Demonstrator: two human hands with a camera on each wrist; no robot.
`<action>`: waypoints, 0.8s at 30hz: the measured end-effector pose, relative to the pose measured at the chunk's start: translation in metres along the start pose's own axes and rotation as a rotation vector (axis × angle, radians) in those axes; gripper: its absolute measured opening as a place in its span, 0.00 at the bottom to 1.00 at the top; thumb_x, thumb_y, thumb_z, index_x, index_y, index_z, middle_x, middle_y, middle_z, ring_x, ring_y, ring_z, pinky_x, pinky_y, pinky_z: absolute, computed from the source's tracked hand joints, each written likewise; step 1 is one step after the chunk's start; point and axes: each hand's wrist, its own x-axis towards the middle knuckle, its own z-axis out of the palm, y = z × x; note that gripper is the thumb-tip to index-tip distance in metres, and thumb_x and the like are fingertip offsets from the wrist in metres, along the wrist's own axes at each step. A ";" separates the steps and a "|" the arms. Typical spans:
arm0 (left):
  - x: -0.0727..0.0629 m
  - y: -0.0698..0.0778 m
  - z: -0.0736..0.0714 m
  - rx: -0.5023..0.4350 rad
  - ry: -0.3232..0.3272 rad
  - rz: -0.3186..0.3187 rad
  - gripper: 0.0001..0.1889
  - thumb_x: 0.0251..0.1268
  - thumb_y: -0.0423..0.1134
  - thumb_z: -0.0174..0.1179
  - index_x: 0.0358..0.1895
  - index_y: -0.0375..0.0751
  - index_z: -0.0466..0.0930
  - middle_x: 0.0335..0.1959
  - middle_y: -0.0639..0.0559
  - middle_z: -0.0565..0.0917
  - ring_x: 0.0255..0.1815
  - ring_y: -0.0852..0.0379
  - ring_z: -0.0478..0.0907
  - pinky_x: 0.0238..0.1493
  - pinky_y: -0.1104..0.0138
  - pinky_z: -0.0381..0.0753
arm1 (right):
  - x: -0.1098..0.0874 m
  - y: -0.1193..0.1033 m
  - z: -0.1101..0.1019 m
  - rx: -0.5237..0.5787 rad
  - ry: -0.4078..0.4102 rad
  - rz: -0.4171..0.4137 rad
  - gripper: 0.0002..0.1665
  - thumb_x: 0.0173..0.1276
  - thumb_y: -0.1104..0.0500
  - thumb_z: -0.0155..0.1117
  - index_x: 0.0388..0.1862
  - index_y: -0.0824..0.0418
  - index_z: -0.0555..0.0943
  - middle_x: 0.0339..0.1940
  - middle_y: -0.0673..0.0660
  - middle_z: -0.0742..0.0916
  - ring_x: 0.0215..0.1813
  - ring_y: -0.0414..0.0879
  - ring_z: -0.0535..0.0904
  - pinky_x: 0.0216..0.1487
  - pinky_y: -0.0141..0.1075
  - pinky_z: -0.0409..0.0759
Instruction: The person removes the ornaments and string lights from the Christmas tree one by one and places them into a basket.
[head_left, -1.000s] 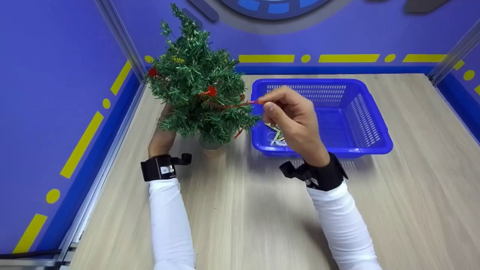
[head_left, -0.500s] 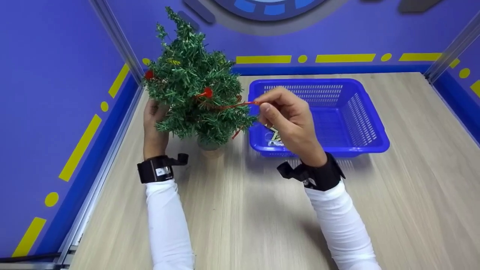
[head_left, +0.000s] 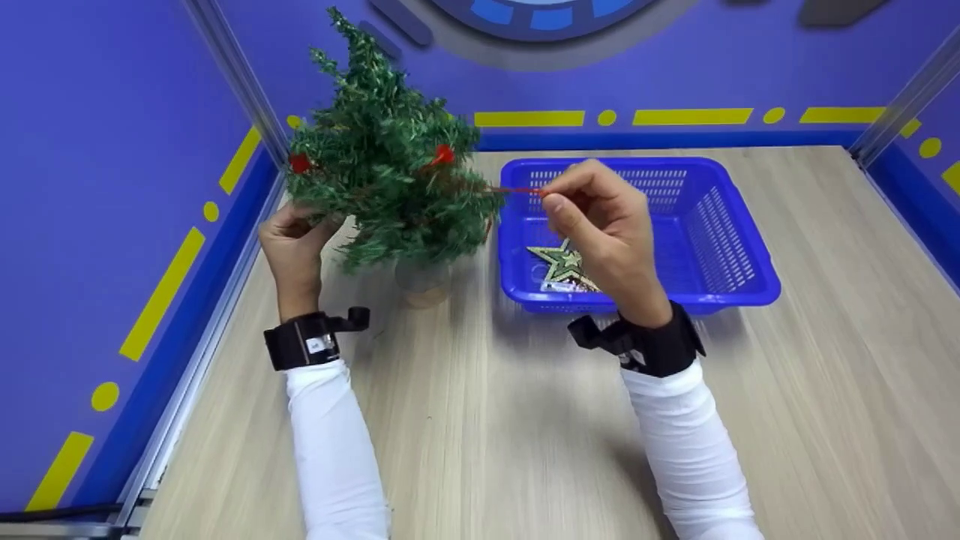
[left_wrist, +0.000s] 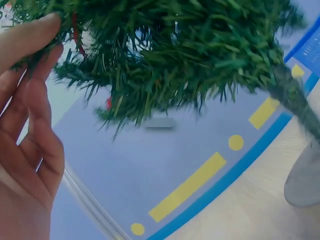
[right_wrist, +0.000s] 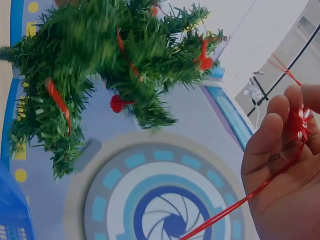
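A small green Christmas tree (head_left: 397,180) stands on the left of the table, hung with red decorations, including a red ornament (head_left: 444,154) on its near side. At its left side, the thumb and fingers of my left hand (head_left: 292,251) pinch a lower branch; the left wrist view shows the thumb (left_wrist: 37,37) against the greenery. My right hand (head_left: 607,240) pinches a thin red cord (head_left: 517,190) in front of the basket. A red knot-like piece (right_wrist: 302,122) sits between those fingers. Whether the cord touches the tree I cannot tell.
A blue plastic basket (head_left: 761,262) stands right of the tree, with a gold-and-green star (head_left: 559,262) and a small clear packet (head_left: 559,286) in its left part. Blue panels (head_left: 675,75) wall the wooden table (head_left: 480,420) at the back and sides.
The tree has turned, its near red ornament shifting right and up; its branches are blurred. My left hand has come out further left, and my right hand has moved slightly right with the cord.
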 end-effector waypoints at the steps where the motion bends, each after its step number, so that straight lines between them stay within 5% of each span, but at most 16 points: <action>1: 0.000 0.001 0.000 -0.004 -0.015 0.001 0.08 0.47 0.17 0.71 0.29 0.31 0.89 0.27 0.51 0.89 0.25 0.60 0.80 0.32 0.68 0.81 | 0.000 0.000 -0.001 -0.017 0.010 0.002 0.17 0.73 0.61 0.65 0.35 0.78 0.77 0.26 0.51 0.80 0.24 0.41 0.71 0.25 0.30 0.67; 7: -0.001 0.004 -0.001 0.019 -0.066 -0.015 0.10 0.47 0.19 0.73 0.35 0.29 0.90 0.27 0.52 0.88 0.27 0.61 0.78 0.31 0.68 0.78 | -0.004 -0.002 0.000 -0.124 -0.007 0.041 0.26 0.71 0.61 0.67 0.20 0.70 0.64 0.18 0.48 0.68 0.20 0.38 0.58 0.22 0.30 0.52; 12: -0.002 0.002 -0.002 0.019 -0.076 -0.025 0.10 0.48 0.20 0.73 0.35 0.30 0.90 0.27 0.52 0.88 0.28 0.61 0.80 0.31 0.68 0.78 | -0.007 -0.002 0.004 -0.197 -0.082 0.050 0.31 0.77 0.55 0.61 0.17 0.66 0.60 0.16 0.52 0.63 0.19 0.39 0.58 0.22 0.32 0.51; 18: -0.001 0.003 -0.001 0.040 -0.061 -0.060 0.08 0.50 0.21 0.73 0.34 0.34 0.90 0.26 0.53 0.87 0.28 0.62 0.78 0.32 0.68 0.77 | -0.005 -0.003 0.005 -0.231 -0.090 0.052 0.21 0.83 0.59 0.49 0.33 0.71 0.81 0.13 0.54 0.69 0.16 0.40 0.64 0.19 0.30 0.61; 24: 0.000 0.004 0.000 0.046 -0.048 -0.084 0.10 0.51 0.20 0.71 0.34 0.36 0.91 0.26 0.53 0.87 0.29 0.61 0.81 0.34 0.68 0.80 | 0.002 -0.004 0.008 -0.198 -0.151 0.146 0.16 0.82 0.67 0.43 0.43 0.74 0.79 0.19 0.55 0.75 0.21 0.45 0.71 0.24 0.32 0.71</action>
